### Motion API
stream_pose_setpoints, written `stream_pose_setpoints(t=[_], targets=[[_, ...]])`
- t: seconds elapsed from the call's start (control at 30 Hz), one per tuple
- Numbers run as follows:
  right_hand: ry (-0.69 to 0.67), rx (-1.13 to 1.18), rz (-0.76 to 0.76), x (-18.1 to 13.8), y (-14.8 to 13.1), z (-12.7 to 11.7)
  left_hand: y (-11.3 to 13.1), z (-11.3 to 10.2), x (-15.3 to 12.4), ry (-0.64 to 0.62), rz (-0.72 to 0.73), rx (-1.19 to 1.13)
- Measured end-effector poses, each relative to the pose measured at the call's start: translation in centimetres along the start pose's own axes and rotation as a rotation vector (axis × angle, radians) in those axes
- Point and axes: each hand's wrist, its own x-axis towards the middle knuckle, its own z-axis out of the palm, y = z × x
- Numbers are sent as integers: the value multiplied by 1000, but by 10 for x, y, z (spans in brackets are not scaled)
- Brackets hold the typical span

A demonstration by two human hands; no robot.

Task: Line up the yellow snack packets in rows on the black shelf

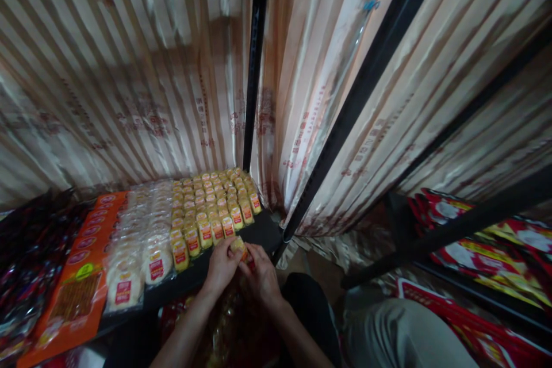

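Beside curtains (172,69), packets (211,204) on black shelf (264,234)

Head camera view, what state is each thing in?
Left hand, pinching the small yellow pack
Right hand, pinching it too
Small yellow pack, held; seal too blurred to tell
Yellow packs, lined in rows on the black shelf
White round packs, overlapping in two rows
Orange packs, overlapping, front one face up
Red bags, overlapping, at right
Curtain, hanging in pleats
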Motion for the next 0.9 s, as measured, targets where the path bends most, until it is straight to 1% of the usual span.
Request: stream_pose_setpoints(t=[0.1,0.17,0.3,0.47,0.63,0.83,0.9], targets=[[48,47,89,13,7,3,9,8,12,-10,9,-52],[75,54,154,23,12,6,9,12,18,7,8,-130],[88,52,235,42,21,15,-1,18,21,70,14,-220],[103,86,249,57,27,24,-13,21,18,31,0,-273],[155,117,258,63,26,29,-17,21,20,11,15,-234],[168,106,278,62,24,35,-23,23,21,105,89,-120],[177,120,295,60,24,36,-25,23,19,93,96,-83]])
